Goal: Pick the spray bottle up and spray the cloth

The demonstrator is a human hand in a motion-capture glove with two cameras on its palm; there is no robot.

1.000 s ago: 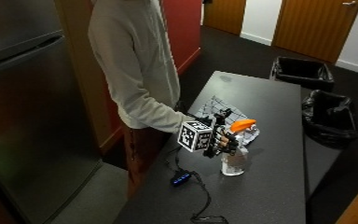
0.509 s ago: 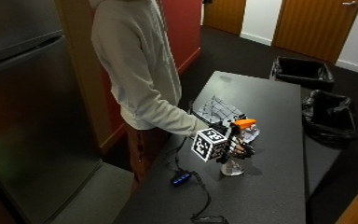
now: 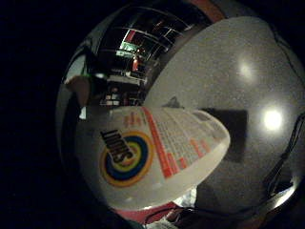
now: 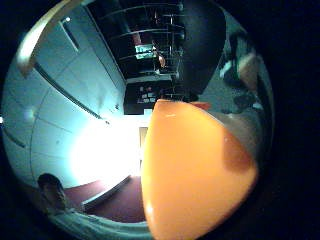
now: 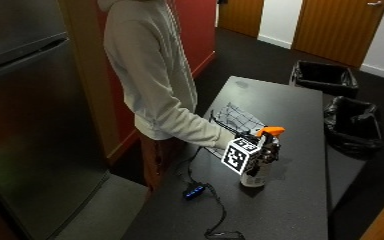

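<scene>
Right hand point(image 5: 262, 152) curled round spray bottle point(image 5: 255, 172) standing on dark surface point(image 5: 292, 200), patterned cloth point(image 5: 235, 117) just behind hand, two bins point(image 5: 325, 77) beyond, label reads "SHOUT"

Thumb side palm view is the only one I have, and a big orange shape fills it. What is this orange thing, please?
Observer: It is the orange trigger head of the spray bottle. The right hand grips the bottle just below it.
Operator: Does the bottle have a label?
Observer: Yes. The little finger side palm view shows a label with coloured rings on the white body.
Operator: Where is the cloth?
Observer: The outside view shows a cloth with a dark line pattern lying on the table, just beyond the bottle.
</scene>
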